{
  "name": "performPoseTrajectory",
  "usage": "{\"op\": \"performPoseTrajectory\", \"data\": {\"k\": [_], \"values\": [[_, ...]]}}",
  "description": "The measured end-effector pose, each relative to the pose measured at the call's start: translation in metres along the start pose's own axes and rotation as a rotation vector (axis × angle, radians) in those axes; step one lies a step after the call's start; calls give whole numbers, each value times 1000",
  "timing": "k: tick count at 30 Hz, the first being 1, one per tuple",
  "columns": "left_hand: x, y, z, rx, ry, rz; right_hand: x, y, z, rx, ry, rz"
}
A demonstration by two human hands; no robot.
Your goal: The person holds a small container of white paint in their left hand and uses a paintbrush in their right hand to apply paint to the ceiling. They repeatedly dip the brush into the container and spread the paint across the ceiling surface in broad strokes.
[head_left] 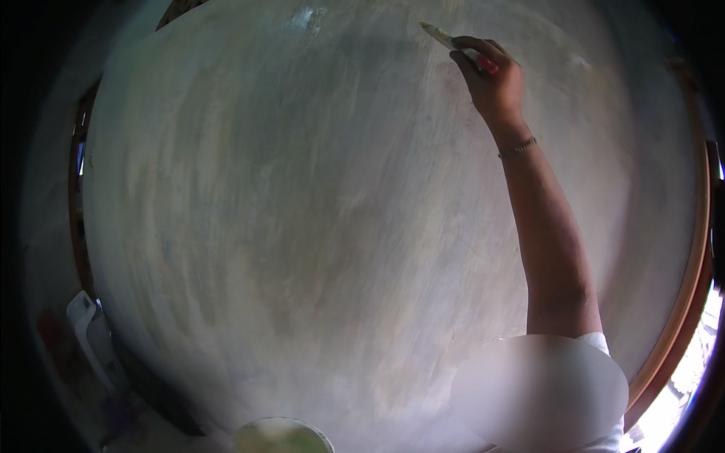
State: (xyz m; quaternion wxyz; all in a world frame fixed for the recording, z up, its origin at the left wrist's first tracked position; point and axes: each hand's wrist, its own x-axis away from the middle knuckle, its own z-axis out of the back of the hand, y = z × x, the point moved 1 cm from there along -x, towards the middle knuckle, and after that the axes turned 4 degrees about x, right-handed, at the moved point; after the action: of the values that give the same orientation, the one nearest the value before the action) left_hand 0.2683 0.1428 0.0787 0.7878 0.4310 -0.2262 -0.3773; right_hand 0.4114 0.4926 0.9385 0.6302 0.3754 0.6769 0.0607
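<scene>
One paintbrush (439, 35), pale at the tip with a reddish handle end, sits near the top edge, right of centre, pinched between thumb and fingers of the right hand (498, 79); I can't tell whether it touches the wall (302, 189). One bracelet (518, 148) rings the wrist. The streaky, matte wall spreads wide leftward. One round tub (281, 419) shows at bottom centre; one curved wooden frame (671, 355) borders the right.

No readable text, labels, numbers or signs.
</scene>
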Motion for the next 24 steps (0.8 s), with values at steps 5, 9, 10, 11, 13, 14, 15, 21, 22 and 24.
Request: {"op": "performPoseTrajectory", "data": {"k": [5,9,10,11,13,14,15,21,22,24], "values": [[-3,27,-37,18,34,-55,62,1,-13,168,-268,194],[-2,27,-45,-2,67,-46,152,-110,49,-76,-753,393],[-4,32,-41,14,31,-29,165,-129,71,-234,-903,351],[-8,37,-36,27,-8,-18,172,-143,86,-355,-1063,232],[-12,47,-29,40,-67,14,168,-140,90,-492,-1262,-5],[-10,54,-24,34,-39,25,161,-130,80,-527,-1300,-115],[-8,62,-20,28,-11,36,152,-119,69,-564,-1337,-225],[-6,38,-58,16,250,-108,31,13,34,-582,-687,-424],[-6,38,-55,18,247,-90,8,30,27,-396,-527,-267],[4,57,-45,82,170,-1,-26,44,11,-164,-258,-74]]}}
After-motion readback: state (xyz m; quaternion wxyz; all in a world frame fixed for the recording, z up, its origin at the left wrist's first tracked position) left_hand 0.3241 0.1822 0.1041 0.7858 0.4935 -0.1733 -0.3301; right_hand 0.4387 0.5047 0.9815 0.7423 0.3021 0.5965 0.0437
